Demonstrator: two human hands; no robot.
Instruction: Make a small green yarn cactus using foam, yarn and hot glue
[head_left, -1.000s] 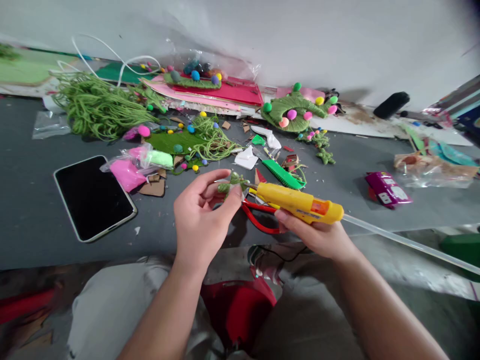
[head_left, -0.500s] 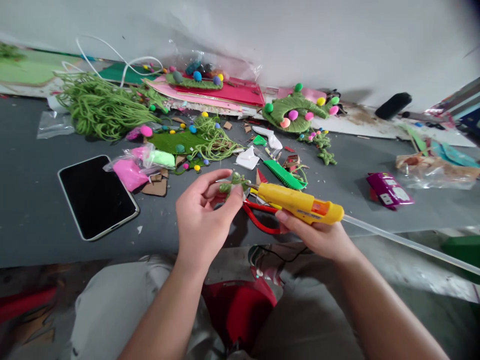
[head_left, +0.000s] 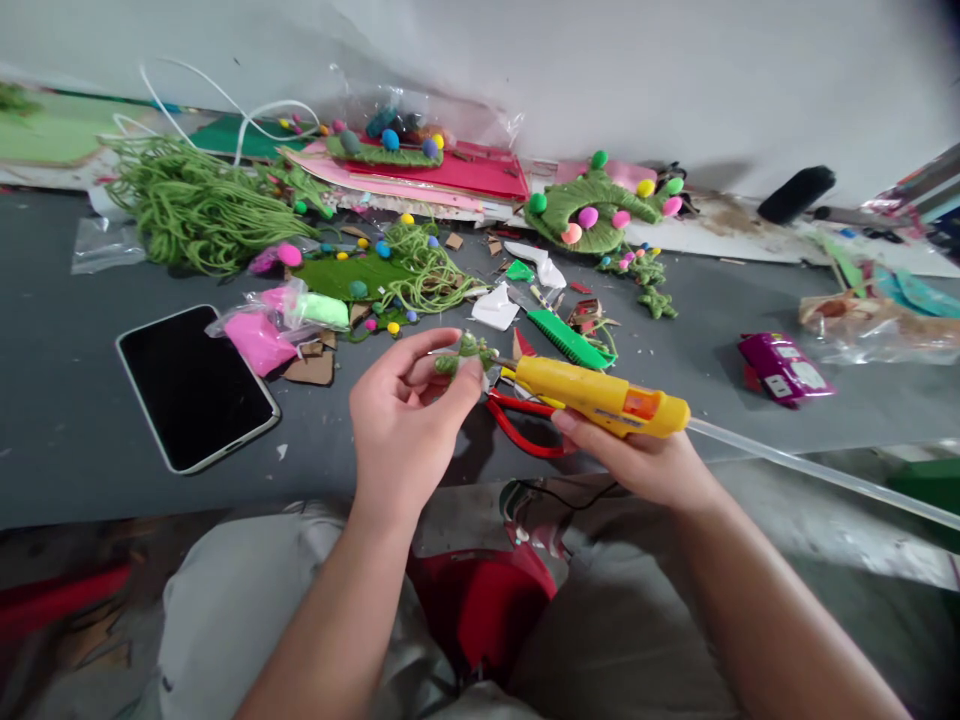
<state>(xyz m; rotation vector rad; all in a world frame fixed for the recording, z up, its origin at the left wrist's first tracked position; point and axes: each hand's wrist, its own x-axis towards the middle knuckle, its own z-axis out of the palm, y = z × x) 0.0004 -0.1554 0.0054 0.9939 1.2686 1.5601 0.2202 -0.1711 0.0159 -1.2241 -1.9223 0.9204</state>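
Between thumb and fingers, my left hand (head_left: 416,420) pinches a small green yarn-wrapped star (head_left: 466,352), partly hidden by the thumb. My right hand (head_left: 645,455) is wrapped round the handle of a yellow hot glue gun (head_left: 592,392), from whose back runs a long clear glue stick (head_left: 810,475). The gun's nozzle points left, right at the star's edge; whether it touches I cannot tell. Under the gun lie red-handled scissors (head_left: 517,430) on the grey table (head_left: 315,480). Just beyond is a green comb (head_left: 571,340).
Left of my hands lie a black-screened tablet (head_left: 196,390), pink clay in plastic (head_left: 259,342) and a heap of green yarn (head_left: 202,205). Farther back sits a green yarn-wrapped piece with coloured balls (head_left: 592,205). A purple packet (head_left: 786,370) is at right, brown card scraps (head_left: 311,367) nearer.
The view has shifted slightly. My left hand still holds the star, and my right hand keeps the glue gun's nozzle at it in almost the same pose.
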